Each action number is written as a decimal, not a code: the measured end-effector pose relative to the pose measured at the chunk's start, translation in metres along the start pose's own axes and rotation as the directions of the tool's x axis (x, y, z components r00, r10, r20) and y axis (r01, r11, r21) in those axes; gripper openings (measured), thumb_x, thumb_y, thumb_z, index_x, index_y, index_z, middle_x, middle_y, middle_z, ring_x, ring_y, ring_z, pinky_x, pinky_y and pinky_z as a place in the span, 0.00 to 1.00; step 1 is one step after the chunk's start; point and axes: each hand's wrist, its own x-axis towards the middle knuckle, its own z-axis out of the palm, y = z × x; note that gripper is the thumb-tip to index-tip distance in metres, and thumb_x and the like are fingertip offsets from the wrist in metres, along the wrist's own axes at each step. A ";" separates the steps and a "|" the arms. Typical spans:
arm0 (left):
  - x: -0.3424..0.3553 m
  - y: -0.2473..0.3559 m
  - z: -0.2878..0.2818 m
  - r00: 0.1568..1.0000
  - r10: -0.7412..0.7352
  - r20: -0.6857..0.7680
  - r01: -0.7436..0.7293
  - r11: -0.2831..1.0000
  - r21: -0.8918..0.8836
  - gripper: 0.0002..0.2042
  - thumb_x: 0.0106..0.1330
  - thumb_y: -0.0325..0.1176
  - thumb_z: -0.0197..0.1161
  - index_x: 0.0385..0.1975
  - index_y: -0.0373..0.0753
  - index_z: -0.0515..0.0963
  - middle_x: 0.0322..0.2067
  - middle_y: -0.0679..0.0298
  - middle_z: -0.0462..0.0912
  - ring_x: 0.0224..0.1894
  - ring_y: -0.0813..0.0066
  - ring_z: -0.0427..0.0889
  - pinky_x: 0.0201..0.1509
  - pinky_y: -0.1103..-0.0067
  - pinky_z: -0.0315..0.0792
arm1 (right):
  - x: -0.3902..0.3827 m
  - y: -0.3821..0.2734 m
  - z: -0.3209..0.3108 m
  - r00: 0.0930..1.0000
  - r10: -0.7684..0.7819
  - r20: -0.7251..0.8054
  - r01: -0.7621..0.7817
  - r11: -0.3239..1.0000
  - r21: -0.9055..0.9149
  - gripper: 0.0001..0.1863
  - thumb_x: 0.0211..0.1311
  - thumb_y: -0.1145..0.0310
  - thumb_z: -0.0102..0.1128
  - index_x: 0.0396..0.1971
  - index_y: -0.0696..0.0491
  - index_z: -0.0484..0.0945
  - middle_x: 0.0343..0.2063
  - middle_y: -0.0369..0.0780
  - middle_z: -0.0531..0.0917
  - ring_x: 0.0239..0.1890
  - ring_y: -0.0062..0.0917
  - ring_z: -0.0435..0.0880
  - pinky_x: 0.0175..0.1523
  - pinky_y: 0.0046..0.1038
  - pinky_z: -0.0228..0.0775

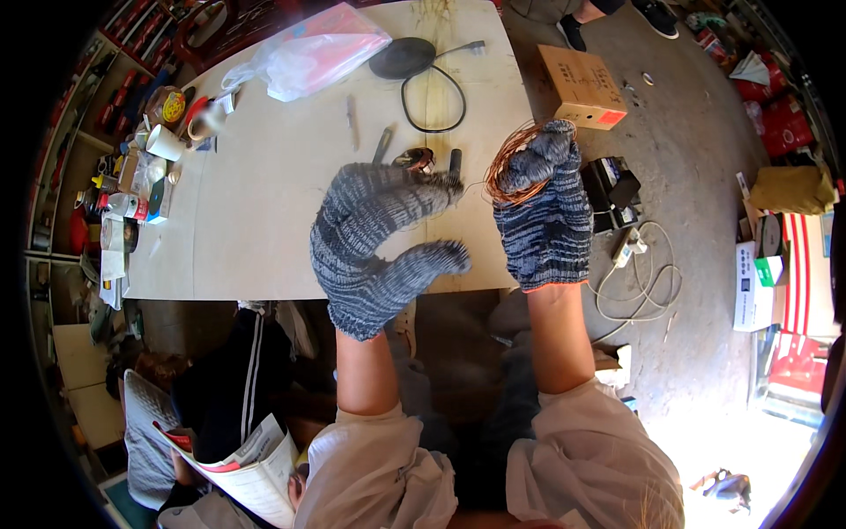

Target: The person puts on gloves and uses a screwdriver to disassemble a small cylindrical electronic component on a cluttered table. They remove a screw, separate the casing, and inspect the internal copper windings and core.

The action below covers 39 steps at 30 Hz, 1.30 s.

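My right hand (545, 207), in a grey-and-black knit glove, is closed round a loose coil of copper wire (504, 167) at the table's right edge. A thin strand of the wire sticks out leftward, close to my left fingertips. My left hand (379, 234), gloved alike, hovers over the table's front part. Its thumb stands well apart from its curved fingers, and I see nothing between them. Just beyond those fingers lie a small dark object with copper colour (414, 159), a short black cylinder (456, 164) and a narrow dark tool (383, 145), all partly hidden by the glove.
On the pale table (238, 220) lie a black coiled cable (404, 58), a plastic bag (300, 66) and a thin stick (352, 122). Cups and bottles crowd its left side. A cardboard box (582, 84) and a white cord (648, 304) are on the floor. Someone sits lower left with papers (256, 476).
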 end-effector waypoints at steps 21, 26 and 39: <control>-0.003 -0.011 0.017 0.983 -0.144 0.115 0.174 0.930 -0.323 0.32 0.41 0.33 0.76 0.51 0.37 0.75 0.50 0.60 0.78 0.54 0.64 0.73 0.60 0.71 0.65 | -0.008 0.010 0.021 0.995 0.085 -0.061 -0.090 0.991 -0.098 0.14 0.67 0.70 0.50 0.50 0.57 0.74 0.48 0.41 0.78 0.50 0.27 0.78 0.58 0.29 0.70; -0.006 -0.019 0.019 0.982 -0.095 0.166 0.148 0.928 -0.343 0.38 0.41 0.35 0.77 0.56 0.34 0.69 0.56 0.56 0.72 0.59 0.62 0.69 0.63 0.69 0.61 | -0.012 0.012 0.023 0.995 0.040 -0.090 -0.058 0.977 -0.204 0.17 0.69 0.70 0.46 0.55 0.61 0.67 0.51 0.47 0.75 0.50 0.30 0.78 0.56 0.31 0.72; -0.005 -0.006 0.032 0.991 -0.134 0.003 0.119 0.868 -0.481 0.41 0.44 0.29 0.75 0.61 0.31 0.63 0.55 0.51 0.73 0.57 0.64 0.72 0.59 0.72 0.67 | -0.021 0.032 0.047 0.990 0.025 -0.139 -0.097 0.835 -0.542 0.20 0.65 0.71 0.54 0.54 0.63 0.68 0.45 0.44 0.79 0.45 0.24 0.80 0.49 0.24 0.74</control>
